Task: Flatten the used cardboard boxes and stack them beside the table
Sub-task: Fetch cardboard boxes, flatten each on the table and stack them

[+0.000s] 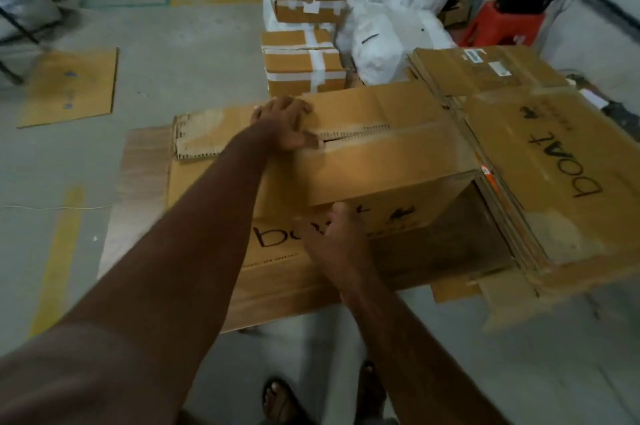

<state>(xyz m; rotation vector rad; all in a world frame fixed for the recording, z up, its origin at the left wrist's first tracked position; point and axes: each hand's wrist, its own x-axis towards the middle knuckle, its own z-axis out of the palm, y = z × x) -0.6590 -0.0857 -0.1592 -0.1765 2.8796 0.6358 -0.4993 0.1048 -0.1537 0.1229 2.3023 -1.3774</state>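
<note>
A large brown cardboard box [391,161] lies on its side on the floor, its right end open. My left hand [285,123] rests flat on its top face, beside the seam between the two top flaps. My right hand [341,237] touches the front face just under the top edge, fingers bent; whether it grips an edge is unclear. A stack of flattened boxes [540,161] lies right of it. Flat cardboard [207,189] lies under the box on the left.
Several taped small cartons [304,68] are stacked behind the box. White sacks [377,44] and a red stool [502,26] stand at the back right. One flat cardboard sheet [71,87] lies on the grey floor at left. My sandalled feet [277,400] are below.
</note>
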